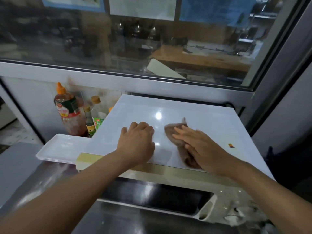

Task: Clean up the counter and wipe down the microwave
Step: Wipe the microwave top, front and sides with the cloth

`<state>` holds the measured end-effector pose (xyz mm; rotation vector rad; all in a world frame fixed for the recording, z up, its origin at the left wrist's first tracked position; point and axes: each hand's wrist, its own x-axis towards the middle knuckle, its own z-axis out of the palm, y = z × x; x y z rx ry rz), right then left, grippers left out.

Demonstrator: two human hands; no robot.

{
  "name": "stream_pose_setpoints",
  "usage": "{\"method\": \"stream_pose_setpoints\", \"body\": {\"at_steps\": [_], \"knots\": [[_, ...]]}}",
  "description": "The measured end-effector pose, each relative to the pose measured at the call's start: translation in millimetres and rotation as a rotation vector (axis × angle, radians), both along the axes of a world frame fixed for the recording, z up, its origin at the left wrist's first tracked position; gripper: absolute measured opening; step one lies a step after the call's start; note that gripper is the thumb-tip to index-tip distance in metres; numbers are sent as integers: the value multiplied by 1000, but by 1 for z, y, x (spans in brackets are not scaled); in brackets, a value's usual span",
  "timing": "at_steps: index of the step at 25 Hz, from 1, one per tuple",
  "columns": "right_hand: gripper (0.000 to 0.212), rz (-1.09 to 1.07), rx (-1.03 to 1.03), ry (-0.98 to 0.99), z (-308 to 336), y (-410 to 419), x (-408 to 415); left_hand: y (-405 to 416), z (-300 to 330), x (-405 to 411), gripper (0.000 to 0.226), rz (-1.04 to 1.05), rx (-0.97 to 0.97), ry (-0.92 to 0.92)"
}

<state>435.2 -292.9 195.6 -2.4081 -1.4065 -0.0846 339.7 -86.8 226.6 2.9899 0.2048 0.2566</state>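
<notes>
The white microwave [194, 119] stands on the steel counter [20, 166] under a window [135, 39], its glossy top facing up and its dark door [152, 198] below the wrists. On that top a brown cloth [179, 141] lies flat under the right hand [199, 146], whose fingers [181, 132] are straight and spread, pressing it down rather than curling round it; the cloth shows ahead of and beside the fingertips. The left hand [138, 139] rests on the bare top just left of the cloth, its fingers bent under at the knuckles and holding nothing. A small coloured sticker [231, 146] sits right of the right hand. Left of the left fingers, a stack of white trays [62, 147] lies on the counter, touching the microwave's side. Beyond it stand sauce bottles [70, 112] against the wall. A crumpled pale rag [243, 213] lies near the right forearm.
</notes>
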Motion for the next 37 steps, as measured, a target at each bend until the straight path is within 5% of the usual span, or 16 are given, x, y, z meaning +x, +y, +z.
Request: {"method": "stream_pose_setpoints", "body": {"at_steps": [7,14,21,26,29,33,37], "knots": [[45,-324,-75,121,30,-15,92,-35,-2,14,36,83,-11,50],[47,-96,8,27,3,-84,23,-92,-5,18,37,-54,-74,-45],[41,-481,-40,62,23,-85,107,-103,-10,23,39,-34,-57,4],[51,-510,-2,6,0,-113,28,-112,-7,22,36,-34,-27,-13],[55,-561,23,91,-7,-131,-8,-118,-6,27,48,-135,-23,-16],[49,-681,82,326,13,-110,55,-123,-10,34,55,-144,-38,-13],[53,-717,117,351,20,-97,105,-120,-12,36,52,-139,-18,-1]]}}
